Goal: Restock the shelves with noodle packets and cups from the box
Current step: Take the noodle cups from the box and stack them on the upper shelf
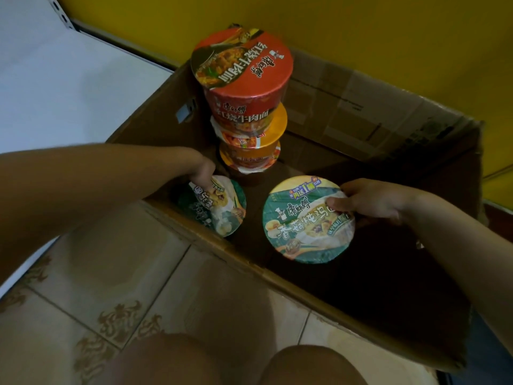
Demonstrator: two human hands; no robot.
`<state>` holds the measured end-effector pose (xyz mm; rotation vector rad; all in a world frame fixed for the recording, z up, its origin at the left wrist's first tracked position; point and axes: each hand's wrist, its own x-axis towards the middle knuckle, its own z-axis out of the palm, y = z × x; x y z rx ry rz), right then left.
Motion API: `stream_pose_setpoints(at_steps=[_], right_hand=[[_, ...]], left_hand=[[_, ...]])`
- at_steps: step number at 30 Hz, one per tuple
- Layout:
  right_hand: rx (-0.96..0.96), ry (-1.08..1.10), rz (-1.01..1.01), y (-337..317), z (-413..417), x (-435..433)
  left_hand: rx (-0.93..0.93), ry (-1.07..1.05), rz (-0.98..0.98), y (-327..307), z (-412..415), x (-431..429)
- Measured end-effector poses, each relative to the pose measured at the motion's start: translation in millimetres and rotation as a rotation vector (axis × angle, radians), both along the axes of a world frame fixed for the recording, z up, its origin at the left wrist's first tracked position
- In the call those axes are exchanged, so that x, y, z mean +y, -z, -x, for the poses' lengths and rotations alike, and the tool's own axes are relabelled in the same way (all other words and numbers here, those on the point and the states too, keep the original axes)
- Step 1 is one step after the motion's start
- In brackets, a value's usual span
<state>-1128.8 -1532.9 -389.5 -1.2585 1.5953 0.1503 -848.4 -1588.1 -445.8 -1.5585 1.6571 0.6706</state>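
Cup (308,220) pinched by right hand (372,200); left hand (202,168) pinches tilted cup (222,209).

Both forearms reach downward: left hand (204,170) pinches tilted green-lidded noodle cup (219,208); right hand (372,200) pinches level green-lidded noodle cup (305,226).

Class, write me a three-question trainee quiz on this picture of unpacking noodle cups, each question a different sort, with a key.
1. True or false: the red round noodle cup sits on top of the orange round noodle cup.
2. Which hand grips the tilted green-lidded noodle cup, not the level green-lidded noodle cup? A) left hand B) right hand
3. How many green-lidded cups are in the brown cardboard box?
Key: 1 true; 2 A; 3 two.
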Motion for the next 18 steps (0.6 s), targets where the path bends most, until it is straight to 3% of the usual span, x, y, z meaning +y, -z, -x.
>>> stream_pose_setpoints(at_steps=[6, 11, 14, 18], right_hand=[[0.012, -0.008, 0.004, 1, -8, 1], [0.009, -0.005, 0.000, -4, -10, 4], [0.020, -0.003, -0.001, -5, -8, 5], [0.015, -0.006, 0.012, -5, -5, 5]], left_hand=[[0.079, 0.092, 0.017, 0, -1, 8], [0.241, -0.017, 0.031, -1, 5, 6], [0.338, -0.197, -0.007, -2, 9, 12], [0.381, -0.269, 0.023, -2, 8, 11]])
